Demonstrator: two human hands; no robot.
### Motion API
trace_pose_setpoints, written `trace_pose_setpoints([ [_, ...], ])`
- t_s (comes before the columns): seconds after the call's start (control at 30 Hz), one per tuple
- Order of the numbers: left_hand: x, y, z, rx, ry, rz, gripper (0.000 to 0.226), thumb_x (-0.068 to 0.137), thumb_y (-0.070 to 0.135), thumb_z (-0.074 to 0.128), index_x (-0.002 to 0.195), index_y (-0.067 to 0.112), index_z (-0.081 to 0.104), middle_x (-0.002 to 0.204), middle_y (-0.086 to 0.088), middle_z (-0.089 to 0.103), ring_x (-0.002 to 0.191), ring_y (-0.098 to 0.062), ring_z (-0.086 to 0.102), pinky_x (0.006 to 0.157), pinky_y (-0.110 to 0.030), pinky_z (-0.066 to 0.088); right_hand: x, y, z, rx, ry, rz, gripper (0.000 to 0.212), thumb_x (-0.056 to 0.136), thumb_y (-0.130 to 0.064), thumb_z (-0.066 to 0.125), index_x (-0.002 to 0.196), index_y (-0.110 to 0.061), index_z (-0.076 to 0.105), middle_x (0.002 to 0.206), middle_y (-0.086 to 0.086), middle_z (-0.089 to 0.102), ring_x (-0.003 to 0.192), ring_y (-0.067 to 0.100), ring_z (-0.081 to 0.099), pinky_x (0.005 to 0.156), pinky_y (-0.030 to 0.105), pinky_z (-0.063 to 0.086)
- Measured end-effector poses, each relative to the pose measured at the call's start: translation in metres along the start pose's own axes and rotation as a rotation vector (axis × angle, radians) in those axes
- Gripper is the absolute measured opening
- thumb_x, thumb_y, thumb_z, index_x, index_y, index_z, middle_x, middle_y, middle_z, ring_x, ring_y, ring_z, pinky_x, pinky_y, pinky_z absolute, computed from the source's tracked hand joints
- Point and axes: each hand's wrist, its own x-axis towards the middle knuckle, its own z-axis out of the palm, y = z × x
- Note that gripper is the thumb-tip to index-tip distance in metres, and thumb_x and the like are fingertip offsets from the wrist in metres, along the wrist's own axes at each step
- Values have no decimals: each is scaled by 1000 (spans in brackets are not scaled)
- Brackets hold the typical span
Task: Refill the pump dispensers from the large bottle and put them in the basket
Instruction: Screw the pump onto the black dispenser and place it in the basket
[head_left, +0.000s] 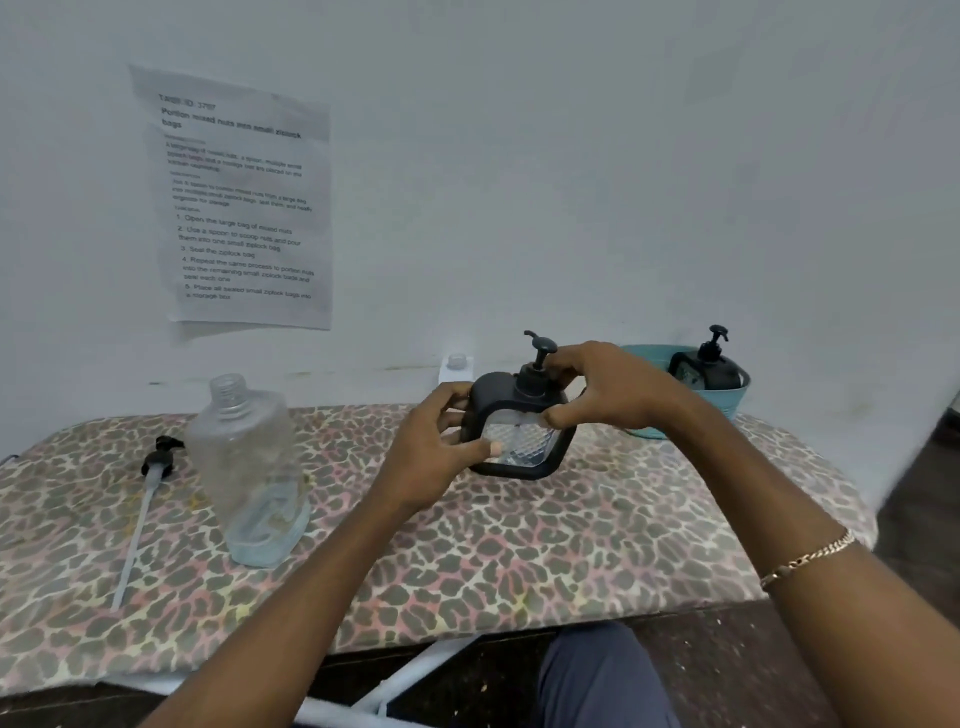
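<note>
Gripping one dispenser, left hand and right hand fingers | second dispenser in basket | one large bottle

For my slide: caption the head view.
Left hand and right hand hold a black square pump dispenser; a second dispenser sits in the teal basket.

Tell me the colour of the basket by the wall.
Teal; the basket shows best in the head view, holding a black pump dispenser.
</note>
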Motion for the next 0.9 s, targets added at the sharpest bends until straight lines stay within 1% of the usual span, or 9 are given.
trace_pose_setpoints([
  [0.2, 67, 28, 38, 7, -95, 86, 64, 82, 4, 85, 139, 19, 60, 127, 11, 69, 116, 0, 67, 86, -11, 53, 0, 28, -54, -39, 133, 64, 36, 78, -37, 86, 106, -16, 74, 98, 7, 74, 92, 27, 69, 82, 46, 54],
  [0.27, 93, 37, 53, 49, -112, 117, 63, 83, 7, 86, 139, 20, 61, 126, 10, 70, 117, -3, 67, 91, -14, 54, 3, 40, -72, -48, 178, 101, 31, 76, -38, 86, 98, -21, 74, 88, 3, 74, 82, 23, 69, 72, 43, 55],
  [0.33, 120, 44, 71, 107, -114, 149, 59, 83, 13, 86, 136, 20, 63, 125, 7, 72, 116, -9, 68, 97, -21, 55, 4, 53, -88, -64, 230, 146, 21, 75, -38, 86, 84, -27, 71, 69, -7, 67, 64, 13, 62, 56, 31, 47],
  [0.37, 132, 48, 80, 135, -110, 158, 55, 83, 16, 86, 134, 20, 65, 123, 5, 72, 114, -12, 70, 97, -25, 56, 5, 60, -95, -56, 260, 171, 21, 74, -38, 86, 78, -28, 69, 63, -8, 64, 58, 11, 60, 53, 29, 44],
  [0.5, 174, 55, 122, 229, -77, 142, 39, 87, 26, 83, 121, 14, 69, 112, 0, 73, 97, -18, 74, 82, -26, 58, 13, 93, -112, -50, 388, 284, 29, 70, -38, 84, 81, -14, 72, 67, 8, 70, 63, 26, 71, 56, 42, 56],
  [0.57, 188, 55, 142, 278, -37, 115, 45, 85, 32, 84, 121, 13, 65, 111, -2, 69, 97, -18, 68, 84, -34, 56, 20, 109, -112, -67, 431, 345, 35, 68, -39, 83, 77, -8, 70, 63, 10, 66, 58, 28, 65, 51, 39, 50],
  [0.67, 204, 52, 166, 331, -10, 88, 51, 86, 35, 83, 122, 13, 55, 105, -4, 63, 95, -21, 62, 83, -39, 53, 29, 132, -102, -96, 474, 426, 43, 68, -39, 81, 72, -1, 63, 58, 6, 56, 53, 21, 51, 50, 32, 40],
  [0.8, 218, 46, 191, 373, -143, 26, 40, 90, 33, 80, 113, 14, 53, 100, -8, 70, 90, -24, 69, 78, -42, 58, 38, 157, -83, -103, 484, 515, 41, 68, -39, 79, 64, -9, 52, 58, 4, 51, 51, 19, 45, 48, 32, 36],
  [0.9, 223, 39, 204, 491, -335, 1, 35, 97, 21, 66, 128, 11, 53, 109, -12, 70, 96, -28, 69, 81, -44, 58, 42, 169, -67, -98, 478, 566, 44, 71, -35, 80, 61, -13, 43, 58, 2, 47, 49, 18, 42, 46, 28, 31],
])
